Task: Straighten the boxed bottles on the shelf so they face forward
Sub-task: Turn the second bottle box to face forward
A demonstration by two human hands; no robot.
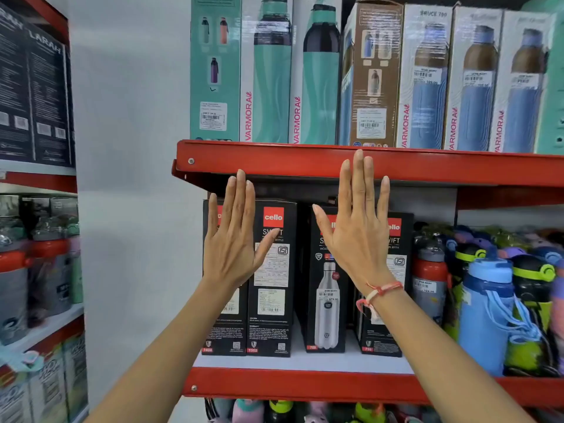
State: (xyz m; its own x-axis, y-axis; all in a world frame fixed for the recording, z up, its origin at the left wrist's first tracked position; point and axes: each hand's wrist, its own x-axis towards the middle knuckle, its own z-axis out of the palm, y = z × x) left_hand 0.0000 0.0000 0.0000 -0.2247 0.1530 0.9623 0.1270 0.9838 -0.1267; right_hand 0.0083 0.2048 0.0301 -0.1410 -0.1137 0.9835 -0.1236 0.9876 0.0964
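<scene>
Several black Cello boxed bottles stand on the middle shelf [305, 361]. The two left boxes [271, 300] show their printed label sides. A third box [326, 300] shows a steel bottle picture on its front, and a fourth box [387, 331] shows a label side. My left hand [235, 239] is raised flat with fingers spread, in front of the left boxes. My right hand [357, 227] is also flat and spread, in front of the right pair. Neither hand grips anything. Whether the palms touch the boxes cannot be told.
The upper red shelf [305, 161] carries tall teal boxes [268, 71] and blue Varmora boxes [427, 87], two turned sideways. Loose colourful bottles [488, 300] crowd the right of the middle shelf. Another rack [36, 178] stands at left beside a white wall.
</scene>
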